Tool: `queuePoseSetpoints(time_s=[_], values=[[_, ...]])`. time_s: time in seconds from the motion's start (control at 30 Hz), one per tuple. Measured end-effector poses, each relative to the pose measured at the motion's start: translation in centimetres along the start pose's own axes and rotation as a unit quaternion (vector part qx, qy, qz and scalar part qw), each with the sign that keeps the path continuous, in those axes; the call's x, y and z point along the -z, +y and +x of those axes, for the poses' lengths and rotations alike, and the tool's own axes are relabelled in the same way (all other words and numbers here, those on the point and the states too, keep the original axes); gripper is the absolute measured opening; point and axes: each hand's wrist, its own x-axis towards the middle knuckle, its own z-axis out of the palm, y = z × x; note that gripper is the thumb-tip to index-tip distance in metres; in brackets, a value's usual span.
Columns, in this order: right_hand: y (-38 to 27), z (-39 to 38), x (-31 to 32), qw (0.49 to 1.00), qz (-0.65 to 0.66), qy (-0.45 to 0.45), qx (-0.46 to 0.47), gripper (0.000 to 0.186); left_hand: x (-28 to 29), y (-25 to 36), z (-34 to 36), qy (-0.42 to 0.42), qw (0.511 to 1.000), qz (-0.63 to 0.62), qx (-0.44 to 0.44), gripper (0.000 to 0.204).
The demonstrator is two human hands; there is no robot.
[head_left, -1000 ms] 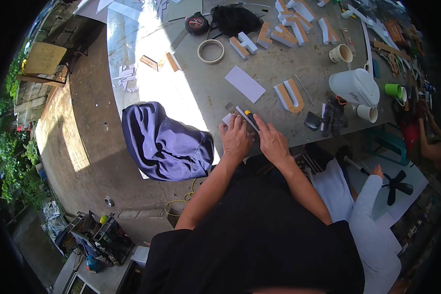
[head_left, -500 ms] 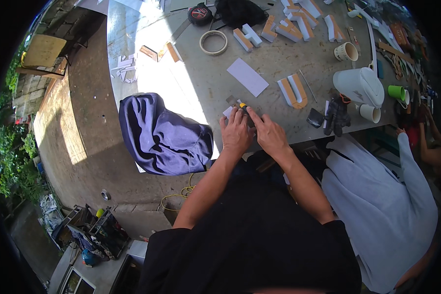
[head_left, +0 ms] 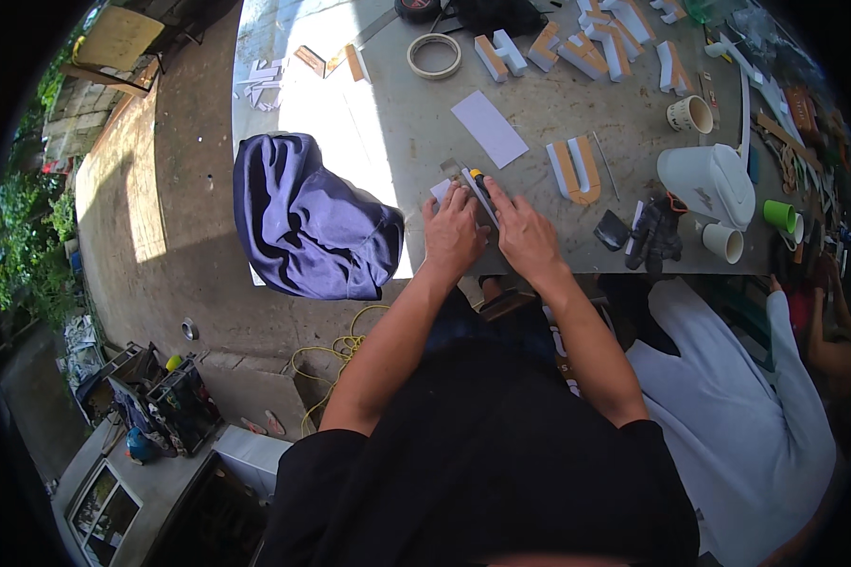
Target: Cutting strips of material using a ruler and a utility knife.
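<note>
Cutter (head_left: 477,177) lies grasped in the right hand (head_left: 529,240), left of the U-block (head_left: 575,174); farther left of that block, the left hand (head_left: 455,232) presses a white piece (head_left: 440,190), apparently steadying it, whether gripping cannot be told.

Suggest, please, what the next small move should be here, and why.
I would perhaps ease the left hand slightly leftward before moving the yellow-and-black tool: the right hand holds it alongside a pale strip, and the left fingers lie close beside.
</note>
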Motion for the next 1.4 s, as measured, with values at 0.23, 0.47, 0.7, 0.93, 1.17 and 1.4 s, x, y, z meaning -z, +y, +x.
queuePoseSetpoints(time_s=[0.23, 0.47, 0.7, 0.93, 1.17, 1.4], values=[[-0.1, -0.5, 0.6, 1.000, -0.023, -0.021, 0.001, 0.060, -0.4, 0.2, -0.2, 0.034, 0.999, 0.001, 0.001, 0.052], [0.6, -0.7, 0.9, 1.000, -0.015, -0.008, 0.001, 0.061, 0.2, 0.1, -0.2, 0.018, 1.000, -0.001, -0.020, 0.056], [0.8, -1.2, 0.8, 1.000, -0.012, -0.017, -0.009, 0.059, 0.8, 0.5, -0.3, 0.003, 1.000, -0.001, -0.018, 0.064], [0.8, -1.2, 0.5, 1.000, 0.005, -0.012, -0.008, 0.059, 0.4, 0.7, -0.2, -0.020, 1.000, 0.002, 0.007, 0.069], [0.6, -0.6, -0.3, 1.000, 0.002, -0.017, 0.004, 0.066, -0.8, -0.2, -0.5, 0.045, 0.999, -0.023, -0.019, 0.065], [0.5, -0.5, -0.8, 0.999, -0.002, -0.035, -0.008, 0.069, -0.8, -0.5, -0.7, 0.065, 0.996, -0.052, -0.020, 0.066]])
